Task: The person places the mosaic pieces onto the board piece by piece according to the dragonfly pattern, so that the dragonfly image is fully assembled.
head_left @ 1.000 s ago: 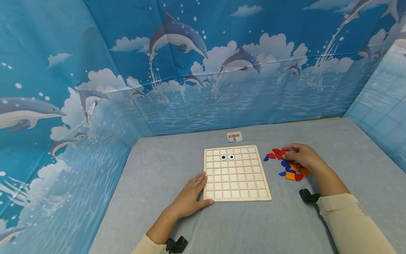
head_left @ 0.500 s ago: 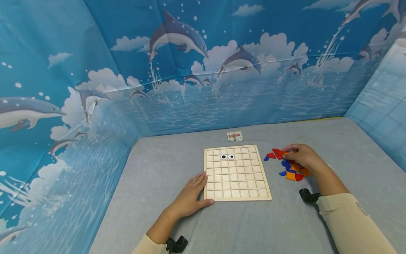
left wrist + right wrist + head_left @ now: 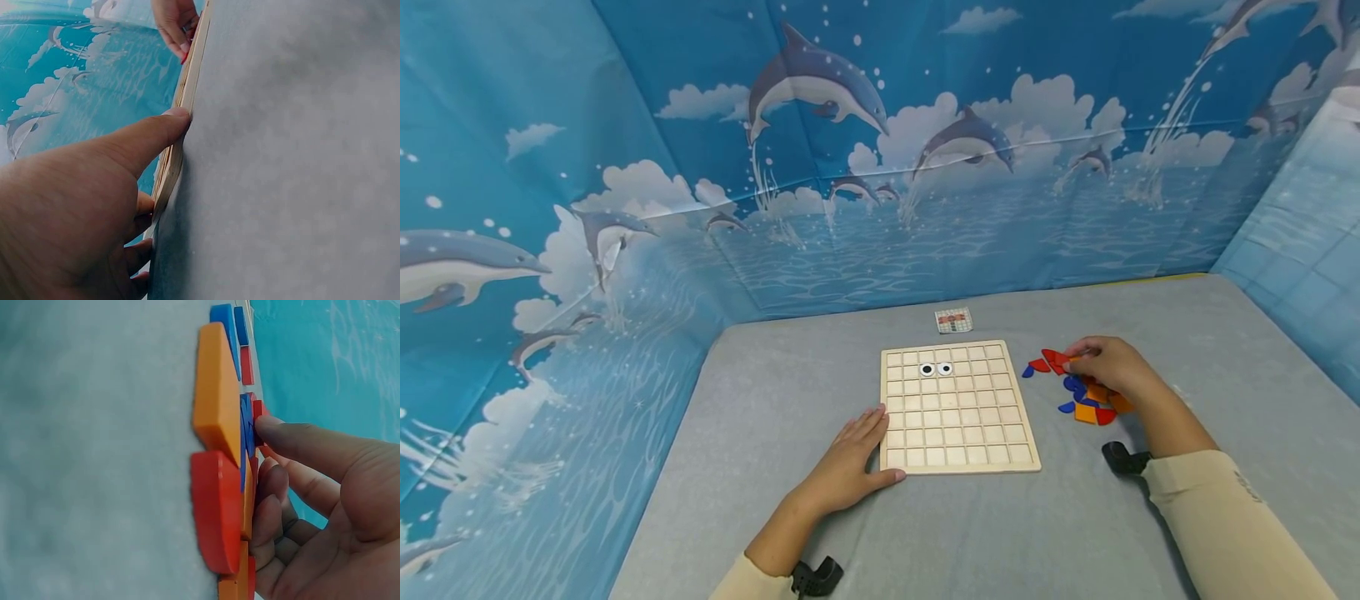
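Note:
My left hand [image 3: 850,462] lies at the left edge of a square wooden grid board [image 3: 955,433], fingers extended and thumb at the near corner. In the left wrist view the thumb [image 3: 153,134] touches the board's rim. Two round eye pieces, a left one [image 3: 927,369] and a right one [image 3: 945,368], sit in the upper cells. To the board's right, my right hand [image 3: 1112,367] reaches over a pile of coloured pieces. Its thumb and finger pinch a red piece [image 3: 259,422] in the right wrist view. Part of the pile is hidden beneath that hand.
Loose around the right hand lie blue pieces [image 3: 1067,407], an orange square [image 3: 1086,414] and a red quarter-round piece [image 3: 1105,416]. A small patterned card [image 3: 953,321] rests behind the board. A dolphin-print curtain [image 3: 850,250] borders the grey table [image 3: 775,400].
The right hand's fingers have shifted only slightly at the pile. The left hand stays against the board, and the head view has moved a little.

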A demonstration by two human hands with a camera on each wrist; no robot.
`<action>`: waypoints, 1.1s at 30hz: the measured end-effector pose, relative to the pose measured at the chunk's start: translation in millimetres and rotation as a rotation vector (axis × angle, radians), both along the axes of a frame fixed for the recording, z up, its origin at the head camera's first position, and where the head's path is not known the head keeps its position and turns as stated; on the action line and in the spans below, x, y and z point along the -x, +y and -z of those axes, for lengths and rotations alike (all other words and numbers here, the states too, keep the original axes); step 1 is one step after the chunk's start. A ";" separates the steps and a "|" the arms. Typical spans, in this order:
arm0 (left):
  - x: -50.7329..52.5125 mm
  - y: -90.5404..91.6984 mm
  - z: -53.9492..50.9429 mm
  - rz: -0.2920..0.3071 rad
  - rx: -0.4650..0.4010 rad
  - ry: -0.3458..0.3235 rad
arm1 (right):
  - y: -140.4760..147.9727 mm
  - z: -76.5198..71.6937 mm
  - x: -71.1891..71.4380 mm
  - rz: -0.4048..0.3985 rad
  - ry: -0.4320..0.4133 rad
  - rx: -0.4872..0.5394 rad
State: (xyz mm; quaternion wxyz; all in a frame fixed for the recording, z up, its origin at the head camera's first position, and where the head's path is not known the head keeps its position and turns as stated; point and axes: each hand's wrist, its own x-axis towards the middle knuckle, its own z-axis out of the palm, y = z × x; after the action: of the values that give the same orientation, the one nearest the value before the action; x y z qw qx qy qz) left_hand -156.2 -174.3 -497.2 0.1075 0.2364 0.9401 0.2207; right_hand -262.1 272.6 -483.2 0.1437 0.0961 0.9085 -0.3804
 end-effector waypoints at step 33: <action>2.0 -0.5 4.0 -0.007 0.011 -0.004 | -24.7 -27.6 -16.6 0.005 0.029 0.130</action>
State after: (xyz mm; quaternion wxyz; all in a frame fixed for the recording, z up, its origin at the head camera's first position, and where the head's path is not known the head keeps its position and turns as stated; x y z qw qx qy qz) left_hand -158.2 -174.8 -501.1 0.1100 0.2319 0.9419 0.2165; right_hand -245.5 247.9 -455.6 0.1356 0.0834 0.8837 -0.4402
